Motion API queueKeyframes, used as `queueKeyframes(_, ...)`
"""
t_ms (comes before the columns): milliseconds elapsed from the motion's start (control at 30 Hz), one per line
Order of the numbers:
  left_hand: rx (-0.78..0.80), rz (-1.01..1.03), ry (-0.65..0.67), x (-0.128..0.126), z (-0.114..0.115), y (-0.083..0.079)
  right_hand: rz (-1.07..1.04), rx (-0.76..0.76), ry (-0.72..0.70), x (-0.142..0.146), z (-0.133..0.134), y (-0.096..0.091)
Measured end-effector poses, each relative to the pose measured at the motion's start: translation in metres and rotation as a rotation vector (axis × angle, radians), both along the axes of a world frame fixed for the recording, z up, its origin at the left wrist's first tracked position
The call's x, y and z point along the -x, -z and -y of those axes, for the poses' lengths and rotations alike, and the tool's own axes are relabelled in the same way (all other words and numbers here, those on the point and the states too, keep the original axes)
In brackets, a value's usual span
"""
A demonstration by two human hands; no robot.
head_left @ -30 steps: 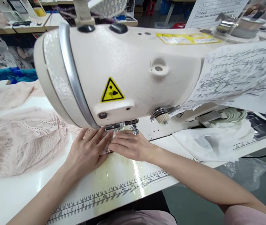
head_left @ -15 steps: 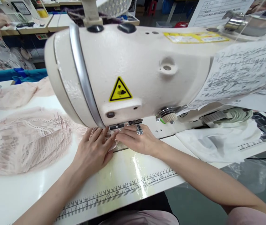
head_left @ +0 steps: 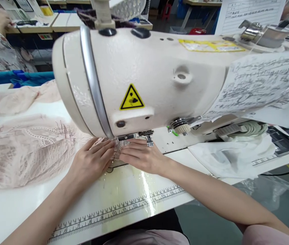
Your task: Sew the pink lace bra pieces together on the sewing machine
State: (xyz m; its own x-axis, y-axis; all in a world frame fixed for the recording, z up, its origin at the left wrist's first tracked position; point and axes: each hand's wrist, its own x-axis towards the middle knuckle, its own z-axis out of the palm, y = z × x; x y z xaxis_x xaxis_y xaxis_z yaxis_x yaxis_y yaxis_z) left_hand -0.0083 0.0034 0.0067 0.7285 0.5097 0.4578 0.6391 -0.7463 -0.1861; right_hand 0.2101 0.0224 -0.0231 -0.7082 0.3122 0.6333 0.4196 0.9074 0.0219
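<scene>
Under the needle end of a white sewing machine (head_left: 159, 78), a strip of pale pink lace fabric (head_left: 116, 154) lies between my hands. My left hand (head_left: 93, 158) is at its left side, fingers together and bent onto the lace, the thumb tucked out of sight. From the right, my right hand (head_left: 143, 156) closes on the lace edge, its fingers pressed together close below the metal presser parts (head_left: 148, 136). The machine head hides the needle and some fingertips. A small dark thread loop (head_left: 110, 169) shows below the left fingers.
More pink lace (head_left: 32, 153) is heaped on the table to the left. A printed ruler (head_left: 114, 214) runs along the front edge. White cloth (head_left: 231, 154) lies on the right, below handwritten paper (head_left: 261, 85) on the machine. Another person's hand (head_left: 1, 21) is at the far left.
My left hand has drawn back slightly left, its fingers closing together and its thumb going out of sight. My right hand has shifted slightly left along the lace. The view has moved a little.
</scene>
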Motion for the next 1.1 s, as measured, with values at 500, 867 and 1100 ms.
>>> queueKeyframes(500,0.061,-0.025,-0.119,-0.003,0.002,0.007,0.019,0.051,0.073,0.002,-0.001,0.002)
queueKeyframes(867,0.056,-0.055,-0.158,-0.006,0.005,0.013,0.012,0.028,0.177,-0.002,-0.002,-0.003)
queueKeyframes(1100,0.108,-0.081,-0.177,-0.007,0.007,0.013,0.020,0.031,0.324,-0.003,-0.001,0.003)
